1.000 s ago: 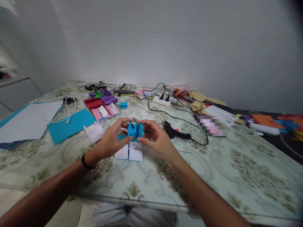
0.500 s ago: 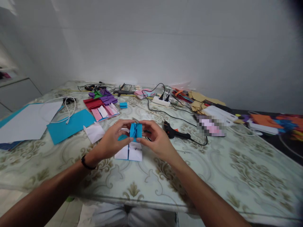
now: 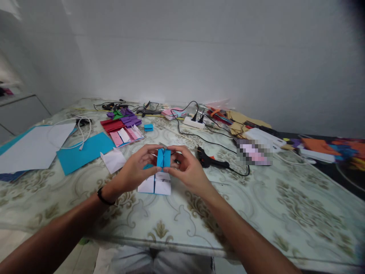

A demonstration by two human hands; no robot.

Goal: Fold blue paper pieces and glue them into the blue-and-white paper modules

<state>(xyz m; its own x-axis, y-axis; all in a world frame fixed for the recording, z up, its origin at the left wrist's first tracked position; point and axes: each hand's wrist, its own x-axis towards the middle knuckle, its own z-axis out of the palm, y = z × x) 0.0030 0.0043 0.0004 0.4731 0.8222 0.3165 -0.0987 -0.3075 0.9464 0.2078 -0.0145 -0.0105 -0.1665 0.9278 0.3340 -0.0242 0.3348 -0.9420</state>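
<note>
From where I stand, blue fold (image 3: 164,158) between both hands, over white flaps (image 3: 163,187) | left hand (image 3: 133,169), right hand (image 3: 190,170): fingers and thumbs pinching its opposite sides | I'd judge it light, crisp, easily crushed; best held lightly by its outer edges

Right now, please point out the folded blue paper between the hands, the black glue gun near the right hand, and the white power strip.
Folded blue paper (image 3: 164,158), head view: middle of its visible face.
Black glue gun (image 3: 212,161), head view: middle of its body.
White power strip (image 3: 194,123), head view: its white casing.
</note>
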